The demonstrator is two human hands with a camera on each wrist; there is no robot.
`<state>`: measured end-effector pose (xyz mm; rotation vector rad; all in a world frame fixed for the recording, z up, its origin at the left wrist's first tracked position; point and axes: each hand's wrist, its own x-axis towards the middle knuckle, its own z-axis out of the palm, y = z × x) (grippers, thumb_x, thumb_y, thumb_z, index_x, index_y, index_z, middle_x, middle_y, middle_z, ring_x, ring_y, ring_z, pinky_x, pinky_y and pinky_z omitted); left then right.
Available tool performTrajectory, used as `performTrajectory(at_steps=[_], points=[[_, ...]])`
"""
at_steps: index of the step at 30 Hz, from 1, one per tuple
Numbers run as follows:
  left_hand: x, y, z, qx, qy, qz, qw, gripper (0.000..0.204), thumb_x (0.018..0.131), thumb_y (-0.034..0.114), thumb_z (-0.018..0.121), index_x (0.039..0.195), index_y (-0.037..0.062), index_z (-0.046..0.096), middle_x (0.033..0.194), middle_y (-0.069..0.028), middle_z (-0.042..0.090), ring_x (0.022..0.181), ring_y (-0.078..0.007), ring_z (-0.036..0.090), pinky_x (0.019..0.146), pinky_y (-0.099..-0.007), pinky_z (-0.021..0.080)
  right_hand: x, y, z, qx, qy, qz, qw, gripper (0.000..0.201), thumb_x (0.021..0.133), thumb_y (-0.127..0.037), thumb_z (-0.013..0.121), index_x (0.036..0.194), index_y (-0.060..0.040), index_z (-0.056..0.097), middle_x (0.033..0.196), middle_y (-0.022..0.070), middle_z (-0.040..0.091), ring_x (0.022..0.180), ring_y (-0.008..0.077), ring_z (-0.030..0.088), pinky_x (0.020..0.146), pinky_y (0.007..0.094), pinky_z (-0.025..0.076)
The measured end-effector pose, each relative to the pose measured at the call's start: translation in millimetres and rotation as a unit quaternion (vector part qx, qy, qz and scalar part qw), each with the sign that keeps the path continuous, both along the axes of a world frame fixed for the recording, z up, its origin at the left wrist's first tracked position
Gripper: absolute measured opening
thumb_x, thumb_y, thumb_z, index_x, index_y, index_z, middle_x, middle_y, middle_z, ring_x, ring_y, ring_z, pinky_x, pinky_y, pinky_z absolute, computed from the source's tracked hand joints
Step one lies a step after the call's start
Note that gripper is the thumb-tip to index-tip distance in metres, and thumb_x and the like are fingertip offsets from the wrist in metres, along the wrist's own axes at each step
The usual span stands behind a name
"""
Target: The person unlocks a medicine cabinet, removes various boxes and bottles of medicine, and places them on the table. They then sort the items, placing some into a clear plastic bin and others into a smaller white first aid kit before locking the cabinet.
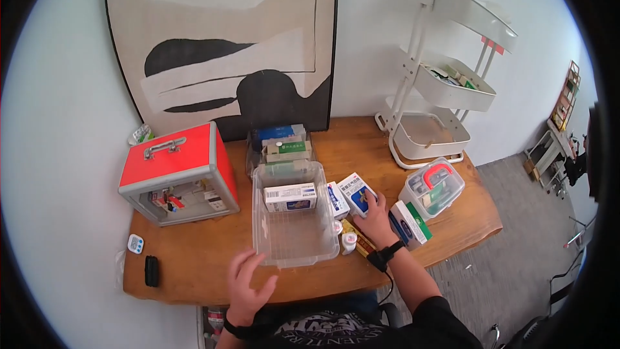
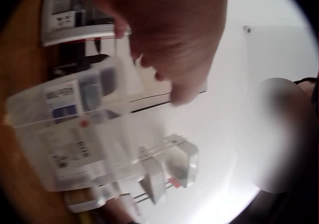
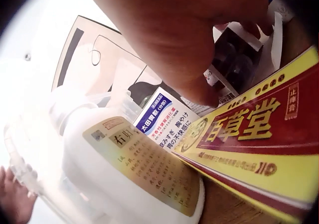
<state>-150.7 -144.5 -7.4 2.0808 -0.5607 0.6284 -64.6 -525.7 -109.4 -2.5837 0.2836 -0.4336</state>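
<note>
My right hand point(image 1: 376, 221) grips a white medicine box point(image 1: 352, 189) with a blue picture, right of the clear plastic bin point(image 1: 325, 214). In the right wrist view, fingers and thumb straddle this carton, whose open end shows dark round shapes inside. Close by are a smaller white-and-blue box point(image 3: 162, 118), a yellow-and-red box point(image 3: 249, 127) and a white pill bottle point(image 3: 134, 167). Inside the bin, toward its back, lies another white medicine box point(image 1: 290, 198). My left hand point(image 1: 248, 286) hovers at the bin's front left corner, fingers spread and holding nothing.
A red first-aid case point(image 1: 174, 155) stands at the left. Behind the bin sits a container of boxes point(image 1: 284, 145). At right are a green-and-white box point(image 1: 411, 223), a lidded clear box point(image 1: 434, 187) and a white trolley point(image 1: 433, 136). A timer point(image 1: 135, 243) and black pouch point(image 1: 151, 271) lie front left.
</note>
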Motion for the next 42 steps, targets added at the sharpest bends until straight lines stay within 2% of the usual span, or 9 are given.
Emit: performTrajectory(at_steps=[5,8,15,21,28,32,34,38,42], points=[[-21.5,42.0,-111.9,-0.048,0.082,0.054,0.994,0.036,0.081,0.016,0.083,0.113,0.0026,0.072,0.101,-0.0133,0.068,0.093,-0.0322,0.067,0.084,-0.0411,0.056,6.8,-7.8,-6.3,0.050,-0.040,0.012,0.998,0.078,0.081,-0.021,0.082,0.151,-0.0051,0.051,0.150,0.0326,0.042,0.133,0.0547,0.048,0.115,0.0559,0.042],[-19.7,35.8,-125.5,-0.057,0.164,0.039,0.984,0.034,0.082,0.020,0.085,0.109,0.0030,0.071,0.089,-0.0102,0.067,0.080,-0.0279,0.066,0.073,-0.0385,0.055,6.1,-2.2,10.2,0.056,-0.045,-0.002,0.997,0.075,0.080,-0.018,0.083,0.149,-0.0064,0.054,0.150,0.0316,0.042,0.131,0.0536,0.048,0.115,0.0556,0.042],[3.8,-0.8,-119.0,0.004,0.233,0.026,0.972,0.031,0.088,0.029,0.086,0.100,0.0056,0.071,0.086,-0.0093,0.069,0.075,-0.0244,0.068,0.064,-0.0356,0.053,-1.9,-4.8,52.1,0.031,-0.124,-0.008,0.992,0.075,0.080,-0.016,0.083,0.149,-0.0067,0.054,0.149,0.0290,0.043,0.133,0.0488,0.048,0.116,0.0532,0.041],[14.0,-12.2,-118.8,-0.037,0.213,0.039,0.976,0.021,0.093,0.025,0.081,0.097,0.0067,0.073,0.077,-0.0093,0.068,0.065,-0.0246,0.066,0.060,-0.0368,0.051,-65.6,22.6,157.4,0.052,-0.146,0.052,0.987,0.075,0.082,-0.008,0.082,0.152,-0.0091,0.054,0.150,0.0205,0.043,0.131,0.0329,0.055,0.112,0.0439,0.047],[-17.1,14.2,-113.5,-0.055,0.274,-0.043,0.959,0.010,0.094,0.015,0.078,0.095,0.0056,0.074,0.074,-0.0084,0.065,0.062,-0.0221,0.063,0.058,-0.0335,0.048,-173.6,23.3,210.3,0.134,0.001,0.240,0.961,0.081,0.072,-0.007,0.091,0.146,-0.0035,0.059,0.156,0.0237,0.039,0.146,0.0394,0.044,0.120,0.0449,0.039],[-33.5,33.5,-115.0,0.014,0.310,-0.067,0.948,0.007,0.094,0.010,0.074,0.097,0.0030,0.075,0.081,-0.0105,0.069,0.067,-0.0196,0.065,0.063,-0.0328,0.052,-182.2,57.4,196.5,0.126,0.148,0.316,0.929,0.075,0.075,-0.007,0.089,0.145,-0.0108,0.063,0.154,0.0230,0.043,0.142,0.0430,0.047,0.117,0.0465,0.043],[-36.8,40.5,-121.3,0.006,0.233,-0.004,0.972,0.008,0.094,0.010,0.074,0.095,0.0025,0.074,0.079,-0.0106,0.068,0.067,-0.0211,0.065,0.063,-0.0332,0.051,-175.0,77.1,161.6,0.126,0.169,0.340,0.917,0.074,0.077,-0.006,0.087,0.146,-0.0144,0.063,0.153,0.0218,0.044,0.138,0.0438,0.049,0.116,0.0470,0.044],[-32.1,43.2,-126.4,-0.017,0.143,0.026,0.989,0.003,0.090,0.008,0.074,0.090,0.0052,0.074,0.071,-0.0081,0.062,0.060,-0.0238,0.061,0.057,-0.0355,0.047,-156.8,106.2,86.6,0.104,0.145,0.372,0.911,0.078,0.075,-0.005,0.083,0.148,-0.0175,0.060,0.151,0.0196,0.047,0.132,0.0444,0.050,0.114,0.0502,0.045],[-26.4,41.7,-135.0,0.076,0.080,-0.018,0.994,0.012,0.082,0.013,0.075,0.092,0.0066,0.075,0.071,-0.0068,0.060,0.061,-0.0277,0.060,0.056,-0.0389,0.047,-142.9,113.5,44.4,0.075,0.100,0.385,0.915,0.080,0.073,-0.006,0.084,0.148,-0.0189,0.060,0.152,0.0192,0.048,0.133,0.0436,0.051,0.115,0.0513,0.044]])
